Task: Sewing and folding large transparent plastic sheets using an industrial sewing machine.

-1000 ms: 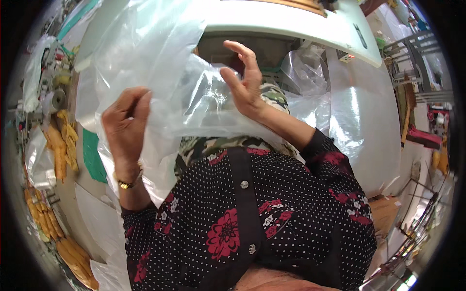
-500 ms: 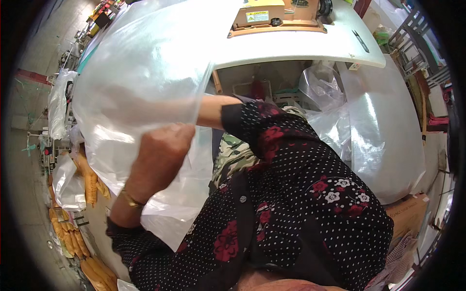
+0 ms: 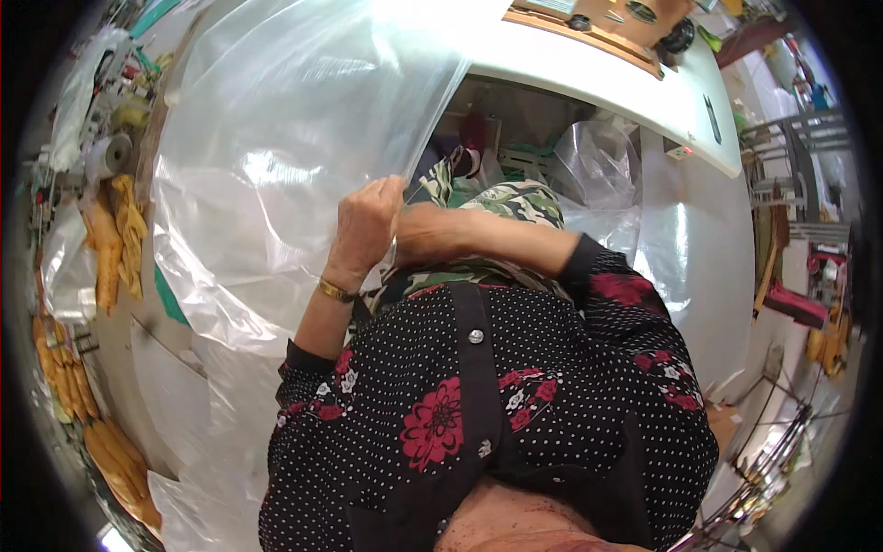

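Nearest the camera, a black shirt [image 3: 552, 386] is worn, patterned with white dots and with red and white flowers. Just past its front, the two hands are brought close together before the waist. By the left hand [image 3: 366, 225], the edge of a large translucent plastic sheet [image 3: 276, 120] is pinched at the fingertips; a gold-coloured band [image 3: 336, 291] is worn at that wrist. The right hand [image 3: 425, 235] is reached across from the right, just beside and partly behind the left one; its fingers are blurred and hidden there, so whether anything is gripped by them cannot be told. Camouflage trousers [image 3: 520, 201] are seen just beyond.

The plastic sheet is spread over the left part of the white surface [image 3: 570, 55] and is draped down on the person's left, where its lower part is creased and marked by bright reflections. Beneath the surface, toward the right, clear plastic [image 3: 598, 161] is bunched. Farther off, a tan machine [image 3: 625, 32] is set on the surface, and a slim dark tool [image 3: 711, 120] is laid near the right end. At the outer left, yellow-orange bundles [image 3: 108, 248] are seen below a pale roll [image 3: 115, 155]; at the outer right, a grey slatted frame [image 3: 796, 175] is stood.
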Motion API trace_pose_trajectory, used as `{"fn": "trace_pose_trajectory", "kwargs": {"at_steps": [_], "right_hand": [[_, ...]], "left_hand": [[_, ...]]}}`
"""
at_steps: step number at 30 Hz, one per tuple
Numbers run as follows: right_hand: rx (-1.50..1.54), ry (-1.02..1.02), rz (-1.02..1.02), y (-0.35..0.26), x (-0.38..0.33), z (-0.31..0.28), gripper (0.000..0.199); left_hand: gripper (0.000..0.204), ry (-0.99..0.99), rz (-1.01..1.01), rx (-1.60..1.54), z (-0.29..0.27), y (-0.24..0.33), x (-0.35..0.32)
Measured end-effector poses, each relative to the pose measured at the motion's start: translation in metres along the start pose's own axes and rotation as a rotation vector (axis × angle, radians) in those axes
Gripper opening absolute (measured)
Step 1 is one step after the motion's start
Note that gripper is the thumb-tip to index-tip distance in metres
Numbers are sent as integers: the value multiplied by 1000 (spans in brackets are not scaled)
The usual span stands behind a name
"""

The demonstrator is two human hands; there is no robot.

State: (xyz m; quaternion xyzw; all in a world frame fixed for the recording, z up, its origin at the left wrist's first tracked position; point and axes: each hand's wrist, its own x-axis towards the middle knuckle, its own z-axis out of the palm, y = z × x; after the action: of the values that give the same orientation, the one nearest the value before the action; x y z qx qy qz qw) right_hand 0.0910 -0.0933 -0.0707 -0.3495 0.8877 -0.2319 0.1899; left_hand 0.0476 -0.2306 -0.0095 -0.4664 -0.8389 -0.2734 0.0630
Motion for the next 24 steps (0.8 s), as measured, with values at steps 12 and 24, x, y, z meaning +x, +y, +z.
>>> {"fn": "trace_pose_trajectory", "kwargs": {"at_steps": [12,24], "right_hand": [[-602,702,-119,40,-66,-145,11],[-622,602,-129,14,-61,-131,19]], "left_hand": [[19,158,-659,-744,0,17,-11],[34,364,-406,-638,11,30,-12]]}}
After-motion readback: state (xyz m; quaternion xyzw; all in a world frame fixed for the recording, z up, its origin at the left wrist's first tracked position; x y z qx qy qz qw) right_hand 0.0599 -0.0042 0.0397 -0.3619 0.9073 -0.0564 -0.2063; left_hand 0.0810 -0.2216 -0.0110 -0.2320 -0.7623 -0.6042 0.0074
